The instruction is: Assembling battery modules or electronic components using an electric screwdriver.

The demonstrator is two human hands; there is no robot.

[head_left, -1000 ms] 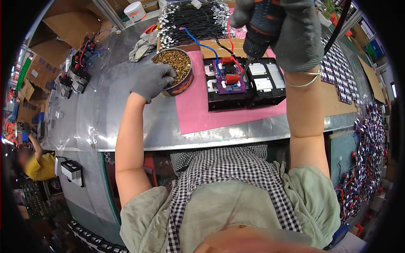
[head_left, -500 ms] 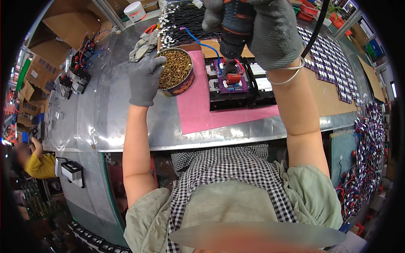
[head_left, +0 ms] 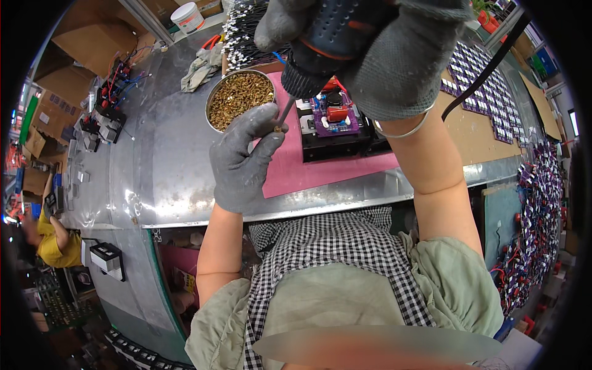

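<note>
My right hand (head_left: 401,61), in a grey glove, is wrapped round a black power screwdriver (head_left: 330,37) with an orange ring. Its bit slants down to the left, off the circuit board. At the bit's tip, my left hand (head_left: 243,157), also gloved, pinches a small brass-coloured screw (head_left: 279,129) between thumb and forefinger. Just behind the left hand stands a round tin (head_left: 208,115) full of similar screws. To the right, a purple circuit board (head_left: 336,125) with a red component sits on a black casing (head_left: 333,152). A second casing beside it is mostly hidden by my right hand.
A pink mat (head_left: 302,180) lies under the casings on the metal table (head_left: 166,142). Bundled black wires (head_left: 246,37) lie behind, with a rag (head_left: 202,69) beside them. Rows of boards (head_left: 487,92) cover the right side. A black cable (head_left: 487,83) hangs there. Another person (head_left: 58,243) is far left.
My left hand has come from the tin toward me and right, and now pinches a screw at the bit. The screwdriver has lifted off the circuit board and swung left.
</note>
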